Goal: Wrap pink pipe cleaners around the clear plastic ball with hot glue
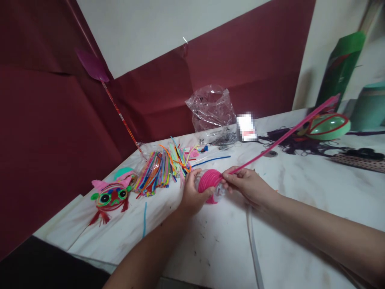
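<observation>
My left hand (pixel 194 192) is closed around a clear plastic bottle (pixel 221 193) lying on its side, with its thumb over the front. Rows of bright pink cord (pixel 210 179) are wound side by side around the bottle's middle. At the bottle's right end, the fingertips of my right hand (pixel 243 182) pinch the pink strand (pixel 276 143). From there the strand stretches straight up and to the right, widening toward its far end. Whether it is one thick strand or several together, I cannot tell. Part of the bottle is hidden by my fingers.
Colourful pipe cleaners (pixel 161 168) lie in a bundle left of my hands, beside a decorated mask-like craft (pixel 111 196). A crumpled clear bag (pixel 212 108) stands behind. Rightward are a green balloon (pixel 329 126), a green box (pixel 341 68) and a teal container (pixel 368 106).
</observation>
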### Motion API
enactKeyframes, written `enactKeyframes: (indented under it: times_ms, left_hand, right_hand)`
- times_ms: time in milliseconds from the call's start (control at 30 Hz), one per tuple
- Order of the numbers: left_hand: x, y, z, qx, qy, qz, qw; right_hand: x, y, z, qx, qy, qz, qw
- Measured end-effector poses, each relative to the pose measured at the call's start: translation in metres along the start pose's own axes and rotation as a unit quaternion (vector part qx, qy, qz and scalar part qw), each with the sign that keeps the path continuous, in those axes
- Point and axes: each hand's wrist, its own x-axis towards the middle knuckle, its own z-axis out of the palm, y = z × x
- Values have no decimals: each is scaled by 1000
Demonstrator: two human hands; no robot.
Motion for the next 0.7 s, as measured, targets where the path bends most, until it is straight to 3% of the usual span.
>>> enactKeyframes:
  times_ms: [700]
  left_hand:
    - [-1, -3, 4, 62, -19, -3, 998]
  right_hand:
    - [-2, 4, 4, 53, -4, 42, 998]
